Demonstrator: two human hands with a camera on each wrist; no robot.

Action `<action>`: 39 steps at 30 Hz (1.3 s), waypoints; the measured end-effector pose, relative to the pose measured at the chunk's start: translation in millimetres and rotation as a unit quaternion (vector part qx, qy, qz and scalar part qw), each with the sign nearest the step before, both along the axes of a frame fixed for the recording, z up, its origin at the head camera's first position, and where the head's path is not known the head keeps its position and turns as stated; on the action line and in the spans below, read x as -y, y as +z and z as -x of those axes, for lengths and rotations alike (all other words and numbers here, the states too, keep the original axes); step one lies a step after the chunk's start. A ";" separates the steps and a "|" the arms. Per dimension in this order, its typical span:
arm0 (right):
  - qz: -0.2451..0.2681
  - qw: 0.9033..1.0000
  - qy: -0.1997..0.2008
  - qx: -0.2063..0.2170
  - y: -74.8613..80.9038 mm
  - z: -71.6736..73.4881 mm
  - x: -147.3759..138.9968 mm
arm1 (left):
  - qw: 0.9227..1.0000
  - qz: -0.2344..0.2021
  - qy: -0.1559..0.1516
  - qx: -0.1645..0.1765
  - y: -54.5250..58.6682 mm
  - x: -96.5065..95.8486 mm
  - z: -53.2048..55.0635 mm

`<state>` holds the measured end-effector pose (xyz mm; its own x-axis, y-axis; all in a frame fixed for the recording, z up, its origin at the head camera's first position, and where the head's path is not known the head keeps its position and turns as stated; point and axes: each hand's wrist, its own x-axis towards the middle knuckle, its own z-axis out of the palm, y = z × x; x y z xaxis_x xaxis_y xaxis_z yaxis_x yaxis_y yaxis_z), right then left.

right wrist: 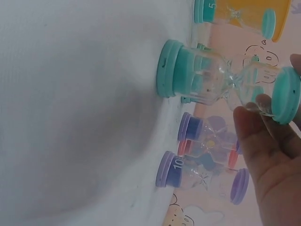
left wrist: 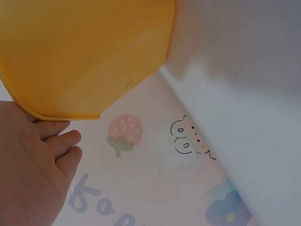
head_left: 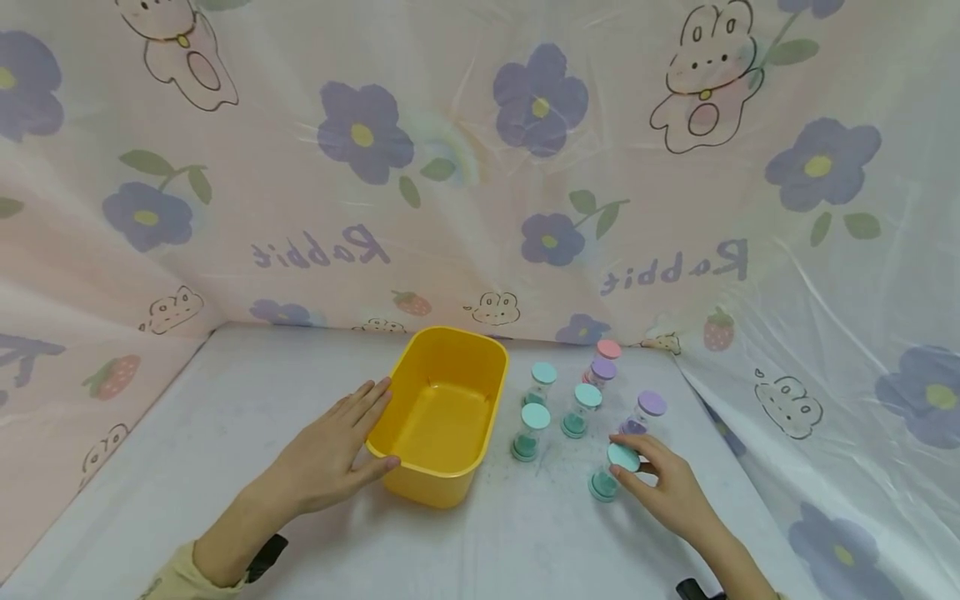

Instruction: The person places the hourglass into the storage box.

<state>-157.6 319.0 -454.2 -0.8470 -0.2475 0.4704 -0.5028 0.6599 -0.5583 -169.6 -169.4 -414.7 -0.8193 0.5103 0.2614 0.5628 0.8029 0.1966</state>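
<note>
Right hand (head_left: 667,492): thumb and fingers pinching the cap of a teal timer (right wrist: 202,75), green sand down in the lower bulb.
Held timer: nearest of the bunch, right of the tub; whether its base meets the table, I can't tell.
Left hand (head_left: 337,458): fingers straight, thumb spread wide, laid against the tub's near-left corner.
Tub (head_left: 431,487): yellow, sitting between the left hand and the timers.
Purple pair: one purple timer (head_left: 642,414) just beyond the right hand, marked 10; a second (head_left: 602,372) farther back.
Pink timer (head_left: 608,349): right behind that second purple one.
Other teals: three more, upright (head_left: 528,433), (head_left: 581,408), (head_left: 539,383), nearer the tub.
Table (head_left: 525,542): white, under everything.
Backdrop (head_left: 465,200): flowers, rabbits, strawberries.
</note>
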 end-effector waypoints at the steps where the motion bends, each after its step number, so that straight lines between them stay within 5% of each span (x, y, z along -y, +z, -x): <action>1: 0.001 1.000 0.000 0.000 0.2 -0.4 0.1 | 1.000 -0.001 0.000 0.000 -0.4 -0.1 0.1; 20: -0.015 1.000 0.003 -0.022 12.1 5.5 3.0 | 1.000 -0.001 0.002 -0.013 -0.3 -1.4 0.2; 39: -0.008 0.988 0.111 -0.109 63.8 30.9 31.4 | 1.000 -0.005 -0.001 -0.027 -4.9 -2.8 0.4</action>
<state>-188.5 287.6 -390.4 -0.6500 -0.4250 0.6300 -0.7435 0.5273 -0.4113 -170.0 -166.6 -419.6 -0.8022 0.5097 0.3110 0.5753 0.7992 0.1742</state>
